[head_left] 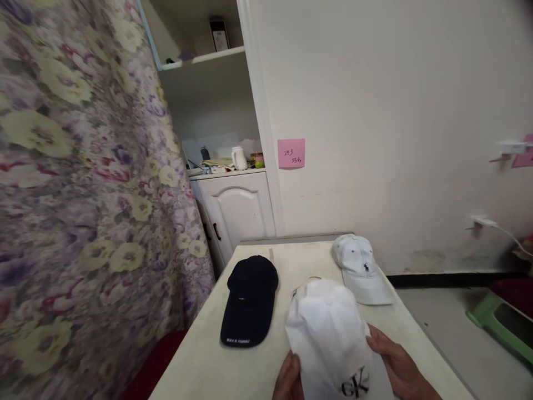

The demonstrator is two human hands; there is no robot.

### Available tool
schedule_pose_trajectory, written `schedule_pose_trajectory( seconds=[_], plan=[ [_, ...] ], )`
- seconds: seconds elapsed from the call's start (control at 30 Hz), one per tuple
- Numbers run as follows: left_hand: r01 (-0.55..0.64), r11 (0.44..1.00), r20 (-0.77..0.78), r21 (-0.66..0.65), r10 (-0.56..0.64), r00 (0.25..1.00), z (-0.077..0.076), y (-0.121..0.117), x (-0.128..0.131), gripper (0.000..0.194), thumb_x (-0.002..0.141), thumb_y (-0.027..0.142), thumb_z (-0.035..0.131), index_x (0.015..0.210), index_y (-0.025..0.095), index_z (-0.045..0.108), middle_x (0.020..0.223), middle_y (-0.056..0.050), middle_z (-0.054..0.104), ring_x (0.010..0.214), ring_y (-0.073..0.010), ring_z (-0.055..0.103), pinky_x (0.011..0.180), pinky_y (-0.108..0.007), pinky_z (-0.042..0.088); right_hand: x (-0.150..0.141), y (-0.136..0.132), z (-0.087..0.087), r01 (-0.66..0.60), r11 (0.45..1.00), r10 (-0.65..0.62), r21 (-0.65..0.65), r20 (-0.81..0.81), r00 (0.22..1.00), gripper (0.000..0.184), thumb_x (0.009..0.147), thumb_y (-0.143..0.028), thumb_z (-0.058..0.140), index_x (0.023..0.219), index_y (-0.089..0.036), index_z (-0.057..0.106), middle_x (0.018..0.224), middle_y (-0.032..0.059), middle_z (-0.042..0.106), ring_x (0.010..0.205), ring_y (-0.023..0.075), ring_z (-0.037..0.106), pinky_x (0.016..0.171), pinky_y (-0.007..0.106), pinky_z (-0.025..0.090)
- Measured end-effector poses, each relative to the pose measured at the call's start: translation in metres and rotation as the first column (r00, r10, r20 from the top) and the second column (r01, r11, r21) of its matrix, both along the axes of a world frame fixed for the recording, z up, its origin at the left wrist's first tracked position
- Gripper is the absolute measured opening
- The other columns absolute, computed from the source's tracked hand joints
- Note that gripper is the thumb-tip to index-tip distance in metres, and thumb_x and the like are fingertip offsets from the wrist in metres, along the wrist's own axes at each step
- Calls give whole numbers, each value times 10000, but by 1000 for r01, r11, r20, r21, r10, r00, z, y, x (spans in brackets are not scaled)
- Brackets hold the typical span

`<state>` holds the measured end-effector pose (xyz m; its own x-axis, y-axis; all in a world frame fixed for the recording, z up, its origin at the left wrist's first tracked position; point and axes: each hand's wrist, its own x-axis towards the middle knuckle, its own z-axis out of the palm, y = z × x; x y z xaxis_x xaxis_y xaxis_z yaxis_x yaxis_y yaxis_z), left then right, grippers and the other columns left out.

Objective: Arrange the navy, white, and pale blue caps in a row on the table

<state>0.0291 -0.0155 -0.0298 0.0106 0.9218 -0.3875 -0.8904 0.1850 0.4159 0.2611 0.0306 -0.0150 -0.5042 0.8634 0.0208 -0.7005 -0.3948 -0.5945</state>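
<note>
The white cap (327, 328) is held over the desk (200, 361), gripped at opposite sides by the left hand (288, 378) and right hand (397, 364), its long axis pointed toward the person, lettered front nearest.

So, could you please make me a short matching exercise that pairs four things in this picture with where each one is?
Things
1. dark cap
2. white cap with large letters
3. pale cap with small emblem
4. pink note

Places
A. on the wall
B. on the table, towards its far right corner
C. held between the left hand and the right hand
D. on the table, on the side nearer the flowered curtain

Right pairs: 1-D, 2-C, 3-B, 4-A
</note>
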Motion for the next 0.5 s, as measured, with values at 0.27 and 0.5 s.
schedule_pose_trajectory(
  seconds=[0.27,0.5],
  plan=[
    [173,983,7,69,-173,985,0,2,-3,354,737,370,829,1046,198,808,1200,-114,769,1369,-393,498,1211,-520,296,1,-1,1,52,997,-55,-52,-64,996,363,736,-158,750,1088,-237,793,1031,78,832,1000,292,751,1039,411,479],
    [212,968,-22,133,-211,977,-7,10,-7,299,749,375,816,1000,212,825,1135,-121,792,1335,-398,540,1211,-521,271,-5,-2,12,73,996,-76,-54,-62,995,377,729,-114,750,1089,-218,792,943,75,839,916,282,763,970,404,519]
  ],
)
